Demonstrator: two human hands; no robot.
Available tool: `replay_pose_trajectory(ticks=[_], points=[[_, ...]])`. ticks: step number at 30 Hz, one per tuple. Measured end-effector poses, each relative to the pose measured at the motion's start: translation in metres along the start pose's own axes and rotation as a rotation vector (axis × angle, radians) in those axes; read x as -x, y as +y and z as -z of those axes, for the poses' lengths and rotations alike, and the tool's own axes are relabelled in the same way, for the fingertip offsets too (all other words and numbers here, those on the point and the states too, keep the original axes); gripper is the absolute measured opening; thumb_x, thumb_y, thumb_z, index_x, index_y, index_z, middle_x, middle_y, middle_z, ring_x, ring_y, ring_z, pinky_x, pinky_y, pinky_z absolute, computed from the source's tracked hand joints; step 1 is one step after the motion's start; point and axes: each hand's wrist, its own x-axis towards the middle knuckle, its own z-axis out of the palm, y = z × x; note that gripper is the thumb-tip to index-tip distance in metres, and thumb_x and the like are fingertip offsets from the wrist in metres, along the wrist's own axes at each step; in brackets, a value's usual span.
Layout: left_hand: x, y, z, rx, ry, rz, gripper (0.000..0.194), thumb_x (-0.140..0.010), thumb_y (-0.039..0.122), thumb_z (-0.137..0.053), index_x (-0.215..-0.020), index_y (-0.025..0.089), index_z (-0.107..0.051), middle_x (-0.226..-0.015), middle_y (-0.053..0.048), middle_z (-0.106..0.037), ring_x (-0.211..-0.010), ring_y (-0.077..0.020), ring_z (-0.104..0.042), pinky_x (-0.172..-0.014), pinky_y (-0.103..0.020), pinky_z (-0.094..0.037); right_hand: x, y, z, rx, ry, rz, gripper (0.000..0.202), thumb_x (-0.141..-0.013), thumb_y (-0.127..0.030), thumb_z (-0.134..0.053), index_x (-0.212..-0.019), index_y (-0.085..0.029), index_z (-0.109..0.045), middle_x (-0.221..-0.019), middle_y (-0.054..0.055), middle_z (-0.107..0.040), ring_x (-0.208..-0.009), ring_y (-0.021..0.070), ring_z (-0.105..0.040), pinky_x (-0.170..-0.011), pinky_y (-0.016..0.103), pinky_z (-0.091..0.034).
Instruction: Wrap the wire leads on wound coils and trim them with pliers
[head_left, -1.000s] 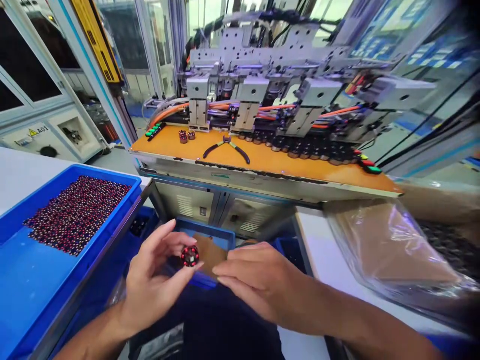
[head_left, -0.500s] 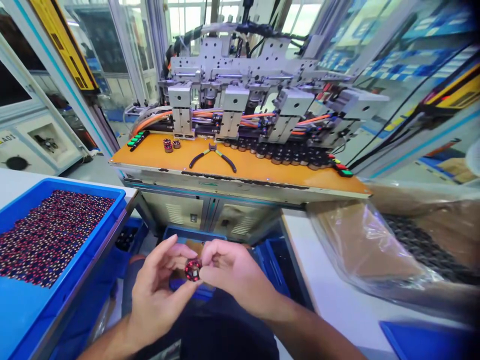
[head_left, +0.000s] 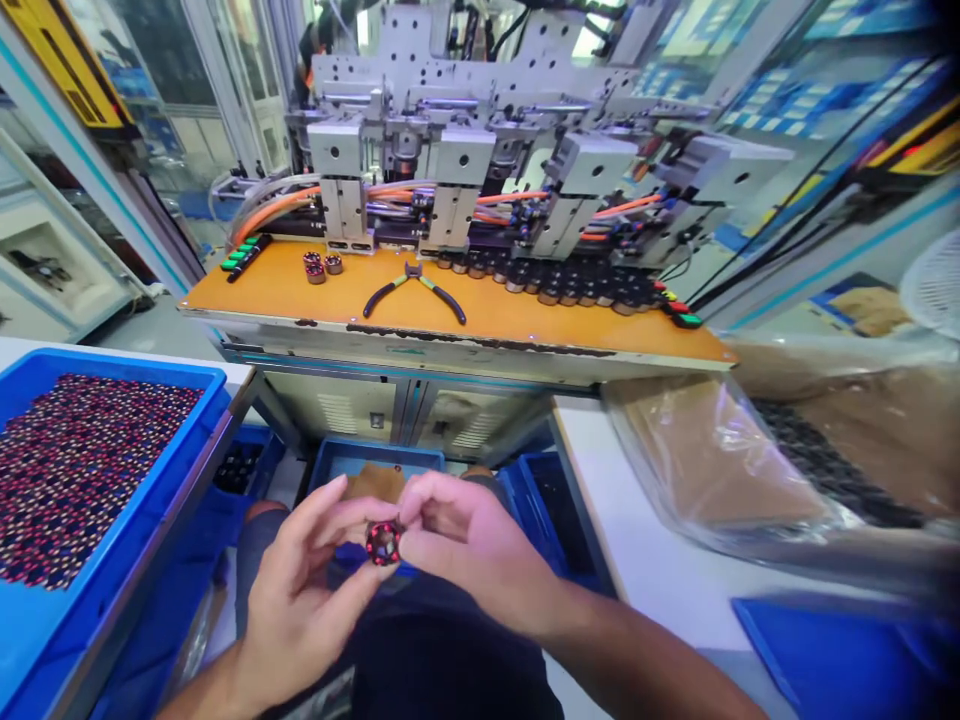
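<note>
A small ring-shaped part (head_left: 383, 543), dark with red spots around its rim and a hole in the middle, is held up in front of my lap. My left hand (head_left: 311, 580) grips it from the left, thumb below and fingers above. On the other side, the thumb and bent forefinger of my right hand (head_left: 469, 550) pinch its right edge. My right fingertips hide that edge, and I cannot make out whether they hold anything smaller.
At left, a blue tray (head_left: 214, 385) holds many similar parts. Pliers (head_left: 414, 285), a few ring parts (head_left: 315, 270) and a row of dark round pieces (head_left: 555, 285) lie on the orange bench (head_left: 300, 300) beneath a machine (head_left: 465, 160). A plastic-lined carton (head_left: 697, 450) stands right.
The view has tipped downward, so the bench and machine appear higher. The ring part has turned slightly in my fingers, and its hole shows more clearly. Both hands keep their hold.
</note>
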Motion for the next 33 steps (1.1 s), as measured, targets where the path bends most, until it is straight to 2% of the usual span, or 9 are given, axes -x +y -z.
replay_pose_trajectory(ticks=[4, 7, 9, 11, 15, 20, 27, 30, 33], points=[[-0.001, 0.001, -0.001, 0.115, -0.009, 0.082, 0.075, -0.081, -0.006, -0.065, -0.141, 0.036, -0.049, -0.118, -0.002, -0.075, -0.101, -0.0136, -0.074, -0.088, -0.021, -0.06, 0.003, 0.011, -0.005, -0.063, 0.037, 0.023, 0.034, -0.082, -0.043, -0.074, -0.073, -0.017, -0.053, -0.072, -0.003, -0.051, -0.068, 0.01, -0.045, -0.065, 0.024, -0.035], [-0.002, 0.002, 0.004, 0.245, -0.025, 0.225, 0.055, -0.081, -0.004, -0.068, -0.123, 0.031, -0.065, -0.114, -0.005, -0.076, -0.097, -0.0157, -0.075, -0.084, -0.021, -0.061, 0.01, 0.021, -0.003, -0.063, 0.011, -0.009, 0.035, -0.083, -0.042, -0.075, -0.072, -0.016, -0.053, -0.073, -0.002, -0.052, -0.07, 0.01, -0.044, -0.067, 0.024, -0.035], [-0.003, 0.002, 0.008, 0.277, -0.037, 0.295, 0.04, -0.08, -0.002, -0.07, -0.109, 0.026, -0.072, -0.114, -0.007, -0.076, -0.092, -0.0161, -0.076, -0.081, -0.02, -0.061, 0.012, 0.018, 0.002, -0.023, -0.018, -0.03, 0.035, -0.083, -0.042, -0.075, -0.073, -0.016, -0.054, -0.075, -0.001, -0.053, -0.07, 0.0101, -0.045, -0.067, 0.025, -0.035], [-0.004, 0.002, 0.01, 0.279, -0.069, 0.334, 0.032, -0.08, 0.004, -0.072, -0.105, 0.025, -0.075, -0.119, -0.01, -0.073, -0.092, -0.0161, -0.075, -0.08, -0.02, -0.061, 0.01, 0.009, 0.008, 0.03, -0.002, 0.004, 0.034, -0.083, -0.043, -0.074, -0.075, -0.016, -0.055, -0.076, -0.001, -0.053, -0.07, 0.0107, -0.046, -0.067, 0.025, -0.036], [-0.009, 0.001, 0.008, 0.298, -0.129, 0.34, 0.032, -0.078, 0.022, -0.08, -0.109, 0.027, -0.076, -0.12, -0.009, -0.068, -0.103, -0.0186, -0.069, -0.083, -0.021, -0.058, 0.002, -0.014, 0.01, 0.236, 0.036, 0.112, 0.025, -0.081, -0.037, -0.072, -0.076, -0.017, -0.058, -0.077, -0.001, -0.056, -0.073, 0.012, -0.05, -0.07, 0.026, -0.039], [-0.009, 0.002, 0.003, 0.212, -0.132, 0.379, 0.032, -0.079, 0.014, -0.077, -0.106, 0.032, -0.076, -0.106, -0.003, -0.069, -0.089, -0.012, -0.068, -0.076, -0.016, -0.056, -0.005, -0.024, 0.003, 0.349, -0.02, -0.023, 0.022, -0.079, -0.034, -0.067, -0.071, -0.017, -0.057, -0.074, 0.0, -0.059, -0.072, 0.0129, -0.052, -0.07, 0.027, -0.041], [-0.006, 0.004, 0.01, 0.368, -0.136, 0.457, 0.028, -0.076, 0.013, -0.079, -0.099, 0.028, -0.077, -0.103, -0.003, -0.069, -0.071, -0.007, -0.065, -0.064, -0.014, -0.054, -0.008, -0.025, 0.014, 0.258, -0.067, -0.136, 0.028, -0.079, -0.039, -0.067, -0.066, -0.016, -0.056, -0.068, -0.002, -0.051, -0.065, 0.0099, -0.041, -0.06, 0.024, -0.034], [-0.007, 0.005, 0.012, 0.368, -0.108, 0.47, 0.026, -0.074, 0.013, -0.08, -0.097, 0.027, -0.078, -0.1, -0.004, -0.069, -0.073, -0.0072, -0.065, -0.064, -0.012, -0.053, -0.006, -0.02, 0.022, 0.213, -0.019, -0.103, 0.035, -0.08, -0.043, -0.071, -0.064, -0.016, -0.055, -0.069, -0.001, -0.053, -0.067, 0.0106, -0.044, -0.062, 0.024, -0.036], [-0.007, 0.005, 0.012, 0.309, -0.115, 0.454, 0.026, -0.076, 0.012, -0.079, -0.098, 0.027, -0.078, -0.103, -0.004, -0.068, -0.073, -0.0076, -0.064, -0.065, -0.014, -0.054, 0.0, -0.013, 0.021, 0.137, -0.035, -0.111, 0.04, -0.08, -0.051, -0.072, -0.068, -0.016, -0.059, -0.071, 0.0, -0.055, -0.069, 0.0115, -0.048, -0.063, 0.025, -0.038]])
